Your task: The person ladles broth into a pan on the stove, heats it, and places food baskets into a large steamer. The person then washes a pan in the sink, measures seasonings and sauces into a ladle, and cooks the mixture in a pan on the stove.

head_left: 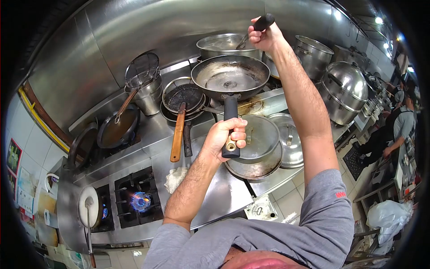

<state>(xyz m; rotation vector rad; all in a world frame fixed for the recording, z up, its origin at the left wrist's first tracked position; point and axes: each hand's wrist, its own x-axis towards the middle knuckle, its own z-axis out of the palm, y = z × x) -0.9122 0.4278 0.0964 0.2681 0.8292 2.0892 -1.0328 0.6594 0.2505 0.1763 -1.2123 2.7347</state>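
My left hand (218, 139) is wrapped round the black handle of a worn frying pan (230, 78), which is held up over the back of the counter. The pan's inside is bare metal with dark stains. Higher up, my right hand (267, 39) grips the black handle of a metal utensil (264, 21). Its thin metal shaft slants down toward the wide steel pot (207, 43) behind the pan. The utensil's working end is hidden, so its kind does not show. Below the pan lie a glass lid (264, 134) and a steel lid (295, 139).
At left, a gas burner (140, 201) burns with a blue flame. Wooden-handled strainers (178, 130), a dark wok (118, 127) and a crumpled cloth (176, 178) are nearby. Steel pots (345, 89) stand at right. A co-worker (402, 123) is at the far right.
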